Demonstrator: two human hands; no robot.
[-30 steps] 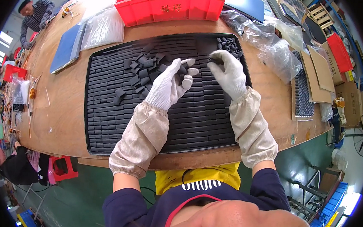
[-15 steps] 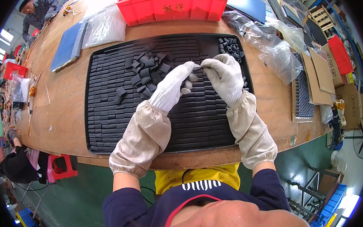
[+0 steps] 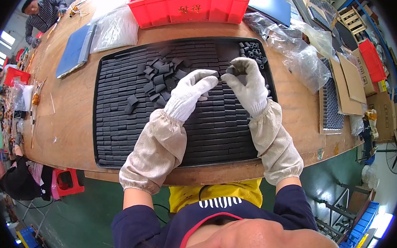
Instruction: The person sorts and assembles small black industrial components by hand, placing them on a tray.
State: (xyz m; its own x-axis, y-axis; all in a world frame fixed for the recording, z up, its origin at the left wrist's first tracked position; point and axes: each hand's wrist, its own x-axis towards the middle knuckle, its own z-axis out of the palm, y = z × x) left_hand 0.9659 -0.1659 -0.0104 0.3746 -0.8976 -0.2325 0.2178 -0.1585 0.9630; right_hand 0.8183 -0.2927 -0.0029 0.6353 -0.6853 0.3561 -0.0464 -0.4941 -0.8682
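My two gloved hands are raised close together over a black tray (image 3: 95, 131) lined with rows of black pieces (image 3: 130, 129). My left hand (image 3: 191, 89) is closed, thumb and forefinger pinching a small black piece (image 3: 217, 74). Just to its right, my right hand (image 3: 248, 88) curls its thumb and fingers round another small black piece (image 3: 231, 70), partly hidden by the glove. A loose heap of flat black pieces (image 3: 158, 78) lies on the rows left of my left hand. Short black tubes (image 3: 253, 52) fill the tray's far right corner.
Beyond the tray stands a red bin (image 3: 187, 7) of black pieces. Clear plastic bags (image 3: 302, 62) and cardboard (image 3: 348, 83) lie to the right. A blue folder-like sheet (image 3: 73, 50) and a plastic bag (image 3: 115, 32) lie left. Two people sit along the left side.
My hands, which met at the fingertips, have drawn slightly apart. My right fingers have lifted and opened a little, showing a black piece. The people at the left have shifted their arms.
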